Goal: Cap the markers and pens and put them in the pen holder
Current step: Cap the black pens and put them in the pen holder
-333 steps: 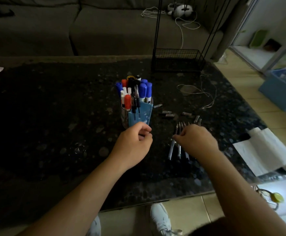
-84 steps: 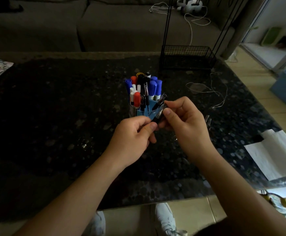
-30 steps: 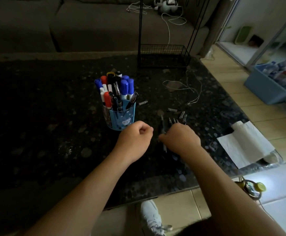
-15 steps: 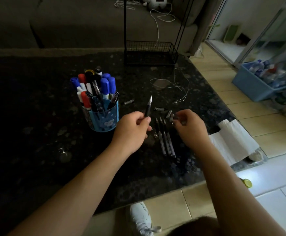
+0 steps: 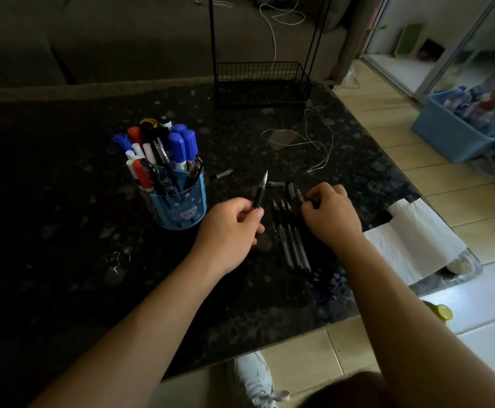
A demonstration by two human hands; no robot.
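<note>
Dark speckled stone forms the surface (image 5: 63, 216) in front of you, in dim light. Your left grip (image 5: 231, 228) is clamped on an uncapped black pen (image 5: 260, 191), pinching the lower barrel so the bare tip points up and away from you, clear of the surface. Just right of it, three more pens (image 5: 290, 234) lie side by side on the stone, tips away from you and also uncapped.

Your right grip (image 5: 331, 216) sits knuckles-up at the far end of that row, its fingers (image 5: 322, 191) curled down among the loose caps (image 5: 291, 190). You cannot tell from this view whether it has closed on one.

A lone cap (image 5: 224, 174) lies apart, between the others and the pen holder (image 5: 181, 207). That blue holder stands upright left of your left grip, packed with capped markers (image 5: 181, 145) in blue, red and black.

Farther back, a thin white cord (image 5: 314, 142) loops across the stone, and a black wire basket (image 5: 262, 83) stands at the far edge before a grey sofa (image 5: 122, 39). A white paper towel (image 5: 417, 240) lies at the right corner. On the tiled floor a blue bin (image 5: 458, 134) sits to the right, and a white shoe (image 5: 252, 378) shows below the near edge.
</note>
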